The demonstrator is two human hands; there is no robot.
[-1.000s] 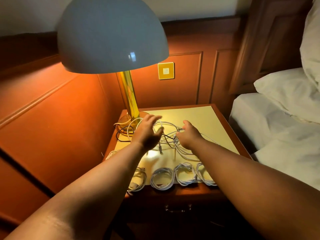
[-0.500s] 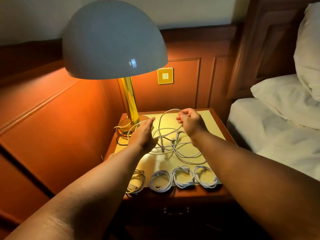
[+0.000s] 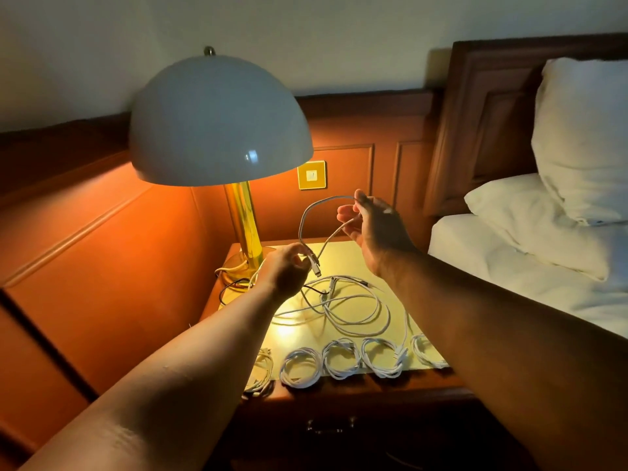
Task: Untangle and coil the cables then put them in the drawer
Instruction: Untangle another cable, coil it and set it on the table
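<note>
A white cable (image 3: 307, 215) arches in the air above the nightstand (image 3: 370, 256). My right hand (image 3: 370, 226) holds its upper loop, raised near the wall panel. My left hand (image 3: 285, 270) pinches the same cable lower down, close to its plug end (image 3: 316, 266). A loose tangle of white cables (image 3: 343, 307) lies under both hands on the yellow top. Several coiled white cables (image 3: 339, 360) sit in a row along the front edge. The drawer (image 3: 329, 428) below is closed, its handle dim.
A lamp (image 3: 221, 120) with a white dome shade and brass stem stands at the nightstand's back left, its own cord at the base. A bed with pillows (image 3: 530, 253) is close on the right. Wood panelling with a wall switch (image 3: 311, 175) lies behind.
My right hand has lifted a white cable up out of the tangle. My left hand rose off the pile and took hold of that cable near its plug. The camera tilted up.
</note>
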